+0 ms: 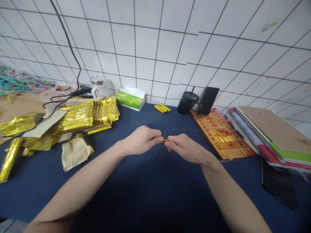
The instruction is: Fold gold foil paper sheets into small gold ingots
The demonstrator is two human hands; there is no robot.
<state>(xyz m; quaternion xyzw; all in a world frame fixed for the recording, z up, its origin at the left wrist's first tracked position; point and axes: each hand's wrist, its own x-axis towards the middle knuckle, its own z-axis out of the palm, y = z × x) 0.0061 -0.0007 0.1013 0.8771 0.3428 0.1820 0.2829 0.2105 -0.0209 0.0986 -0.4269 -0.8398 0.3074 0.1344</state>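
Observation:
My left hand (141, 139) and my right hand (185, 149) meet over the middle of the dark blue table (150, 187). Both are closed, pinching a small piece of gold foil paper (164, 141) between their fingertips. Only a sliver of the foil shows; most of it is hidden by the fingers. Behind the hands, near the wall, lie a few small folded gold pieces (162, 108). To the left sits a big pile of gold foil sheets (87, 116).
A crumpled tan paper (75, 151) and loose foil rolls (9, 158) lie at left. A white mug (100, 86), tissue box (130, 98), black cup (187, 102), stack of printed gold paper (222, 136), coloured card sheets (272, 136) and a dark phone (278, 183) line the back and right.

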